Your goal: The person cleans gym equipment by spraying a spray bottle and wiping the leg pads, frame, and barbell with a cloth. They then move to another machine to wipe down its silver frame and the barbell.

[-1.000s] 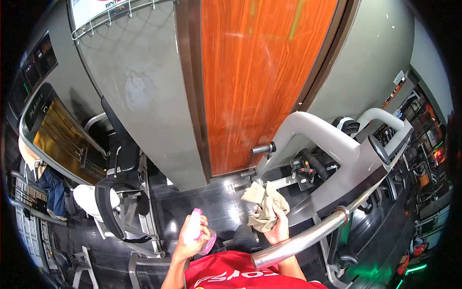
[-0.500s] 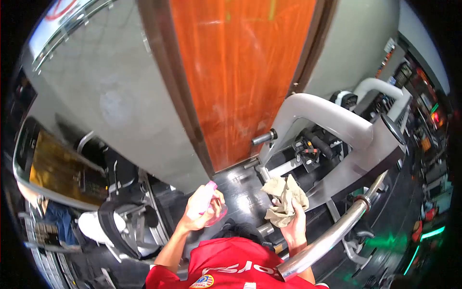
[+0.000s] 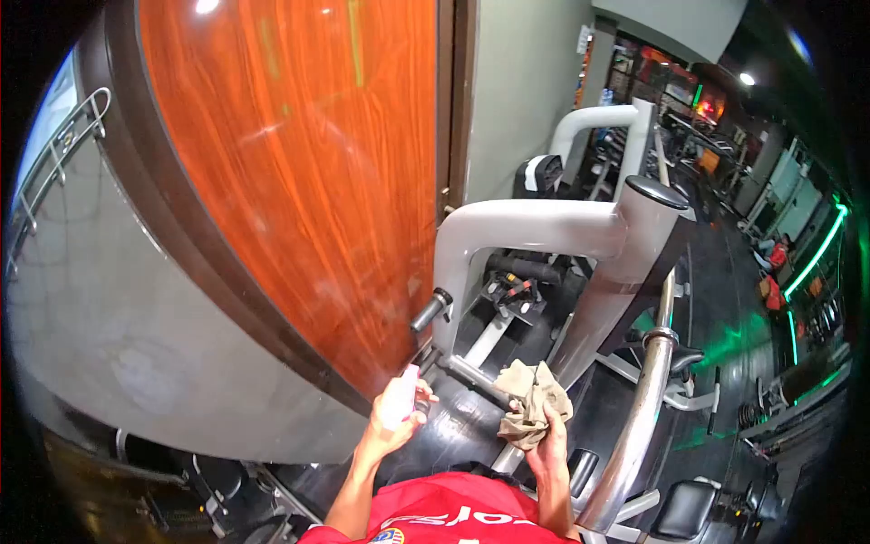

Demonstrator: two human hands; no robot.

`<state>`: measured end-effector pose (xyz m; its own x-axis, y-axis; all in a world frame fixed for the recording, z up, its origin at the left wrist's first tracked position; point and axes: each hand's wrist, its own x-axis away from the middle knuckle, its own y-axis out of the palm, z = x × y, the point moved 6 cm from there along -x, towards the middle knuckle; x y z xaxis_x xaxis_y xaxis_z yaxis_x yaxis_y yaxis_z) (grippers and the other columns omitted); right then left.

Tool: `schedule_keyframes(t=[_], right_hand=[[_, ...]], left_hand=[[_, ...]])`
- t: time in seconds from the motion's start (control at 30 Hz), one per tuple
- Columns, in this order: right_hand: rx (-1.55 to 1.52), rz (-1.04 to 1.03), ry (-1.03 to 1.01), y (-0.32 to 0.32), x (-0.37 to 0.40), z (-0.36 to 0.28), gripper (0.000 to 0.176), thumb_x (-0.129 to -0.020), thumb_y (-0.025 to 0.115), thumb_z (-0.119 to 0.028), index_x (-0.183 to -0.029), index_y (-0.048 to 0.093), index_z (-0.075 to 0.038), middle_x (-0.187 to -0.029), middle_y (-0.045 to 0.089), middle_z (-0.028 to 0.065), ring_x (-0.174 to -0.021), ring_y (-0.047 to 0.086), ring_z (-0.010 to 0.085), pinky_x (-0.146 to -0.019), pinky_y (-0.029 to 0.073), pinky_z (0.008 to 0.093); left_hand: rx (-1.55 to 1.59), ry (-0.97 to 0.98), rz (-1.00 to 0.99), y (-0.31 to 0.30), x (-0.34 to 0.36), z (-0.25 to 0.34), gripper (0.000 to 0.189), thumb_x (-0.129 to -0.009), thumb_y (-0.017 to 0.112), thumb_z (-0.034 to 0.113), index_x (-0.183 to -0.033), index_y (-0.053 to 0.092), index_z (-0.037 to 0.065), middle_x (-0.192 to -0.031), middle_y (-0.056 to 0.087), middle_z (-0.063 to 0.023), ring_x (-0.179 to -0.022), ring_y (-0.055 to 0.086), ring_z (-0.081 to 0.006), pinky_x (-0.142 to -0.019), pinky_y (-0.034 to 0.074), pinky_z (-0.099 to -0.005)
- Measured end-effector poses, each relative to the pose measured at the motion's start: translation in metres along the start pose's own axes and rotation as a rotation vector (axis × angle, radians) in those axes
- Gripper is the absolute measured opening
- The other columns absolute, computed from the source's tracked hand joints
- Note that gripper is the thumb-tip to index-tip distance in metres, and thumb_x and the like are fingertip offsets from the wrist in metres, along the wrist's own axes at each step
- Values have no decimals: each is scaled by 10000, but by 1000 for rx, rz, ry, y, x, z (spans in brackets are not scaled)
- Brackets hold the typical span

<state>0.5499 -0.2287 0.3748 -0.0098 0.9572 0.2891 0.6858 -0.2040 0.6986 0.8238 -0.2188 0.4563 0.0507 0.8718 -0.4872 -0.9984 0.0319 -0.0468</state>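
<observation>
My left hand [image 3: 390, 428] is closed round a pink spray bottle [image 3: 410, 379]. Its pink top shows above the fingers, while the hand hides most of its body. A crumpled beige cloth [image 3: 535, 399] is gripped in my right hand [image 3: 551, 444], its folds hanging over the fingers. The two hands are apart, in front of my red shirt [image 3: 444, 512]. Just beyond the cloth stands a grey gym machine frame [image 3: 535, 218]. A shiny metal bar [image 3: 634, 435] slants past the right side of my right hand.
An orange-brown wooden door [image 3: 299, 163] with a dark frame fills the upper left, beside a curved grey wall [image 3: 181, 344]. A short dark-ended peg [image 3: 430, 310] sticks out from the machine. More gym equipment and a black padded seat [image 3: 684, 510] stand on the dark floor to the right.
The view has turned to the right, so the door and machine sit further left. Both hands keep their hold on the bottle and the cloth, and the bottle is now less visible.
</observation>
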Motion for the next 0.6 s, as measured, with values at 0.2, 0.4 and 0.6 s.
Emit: schedule_keyframes(t=[0.2,0.4,0.6], right_hand=[[62,60,-167,17,9,15,470,-971,506,-344,-1322,491,-31,-1115,656,195,-961,672,299,-793,586,475],[-141,86,-312,22,22,33,470,-997,455,-294,-1374,442,-15,-1180,633,182,-1016,661,282,-818,585,456],[-162,182,-394,6,35,43,457,-1010,414,-297,-1385,435,-38,-1171,636,187,-1008,660,283,-833,573,456]], left_hand=[[172,-57,-74,-4,12,-37,506,-921,673,233,-1308,464,-18,-1073,611,-130,-835,684,-227,-762,562,-338],[250,-49,-261,-5,20,-35,537,-938,648,323,-1298,454,-24,-1081,602,-138,-865,690,-228,-756,560,-338],[478,-167,-409,9,-1,-33,404,-889,701,115,-1183,449,1,-1111,599,-144,-753,653,-142,-655,524,-275]])
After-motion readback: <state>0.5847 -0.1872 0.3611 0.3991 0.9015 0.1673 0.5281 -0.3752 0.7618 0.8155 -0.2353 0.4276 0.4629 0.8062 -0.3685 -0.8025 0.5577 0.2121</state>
